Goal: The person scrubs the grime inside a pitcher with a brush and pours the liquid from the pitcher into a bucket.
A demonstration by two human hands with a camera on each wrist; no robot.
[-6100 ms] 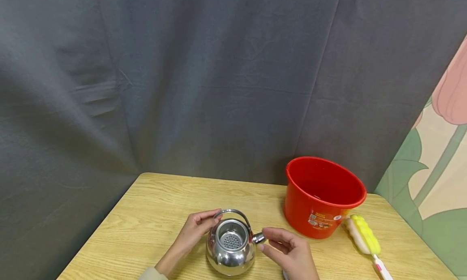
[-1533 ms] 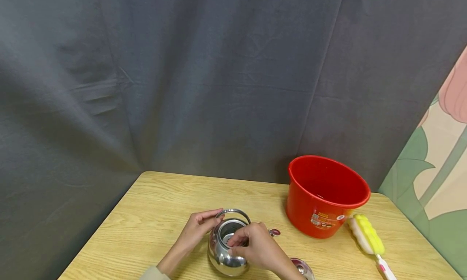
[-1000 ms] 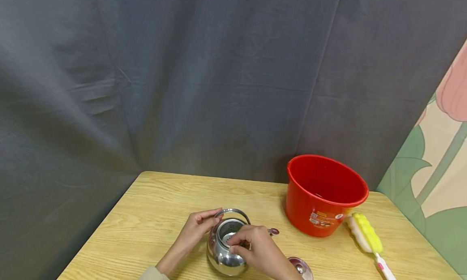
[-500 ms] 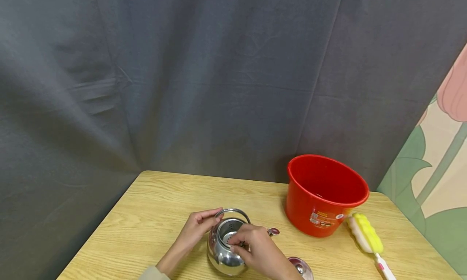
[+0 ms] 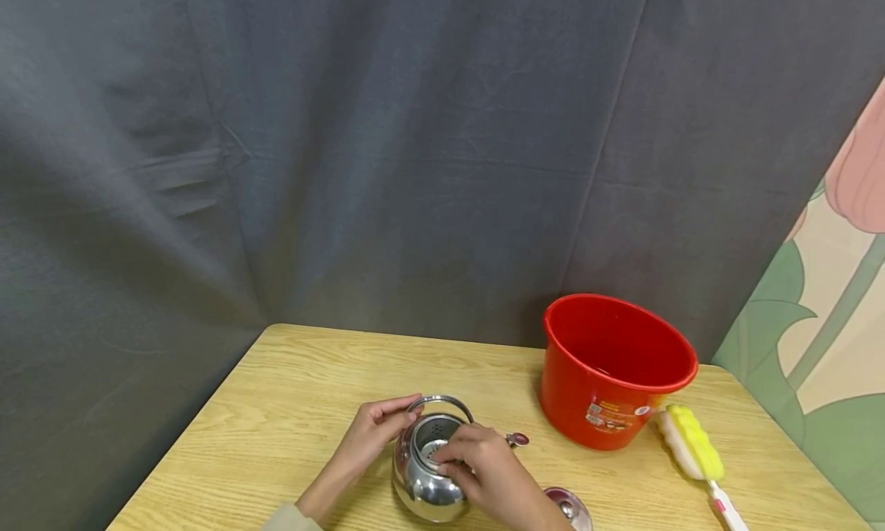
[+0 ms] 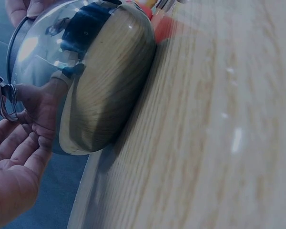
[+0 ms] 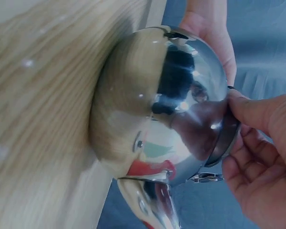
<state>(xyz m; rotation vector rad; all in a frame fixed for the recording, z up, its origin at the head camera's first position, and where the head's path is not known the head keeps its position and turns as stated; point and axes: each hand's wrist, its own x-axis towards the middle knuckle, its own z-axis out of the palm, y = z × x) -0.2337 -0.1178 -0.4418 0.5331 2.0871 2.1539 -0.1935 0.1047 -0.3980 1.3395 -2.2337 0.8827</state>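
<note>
A shiny round metal teapot (image 5: 425,500) stands upright on the table, its mouth uncovered. Inside the mouth sits a perforated tea strainer (image 5: 435,431). My left hand (image 5: 369,435) pinches the lower left end of the teapot's hooped handle (image 5: 445,398), as its thumb and fingers show in the head view. My right hand (image 5: 484,466) pinches the near right rim of the mouth. In the right wrist view its thumb (image 7: 252,112) presses the rim while the other fingers curl at the opening. The spout (image 7: 150,200) points right in the head view, partly hidden by my right hand.
The round metal lid (image 5: 570,508) lies beside my right forearm. A red bucket (image 5: 588,408) stands at the back right of the wooden table (image 5: 311,362). To its right lies a yellow and white sponge brush (image 5: 694,446). A grey curtain (image 5: 415,170) hangs behind.
My right hand has gone from the spout to the teapot's mouth since the earliest frame. The spout has swung slightly away. Over the last second both hands stay almost still.
</note>
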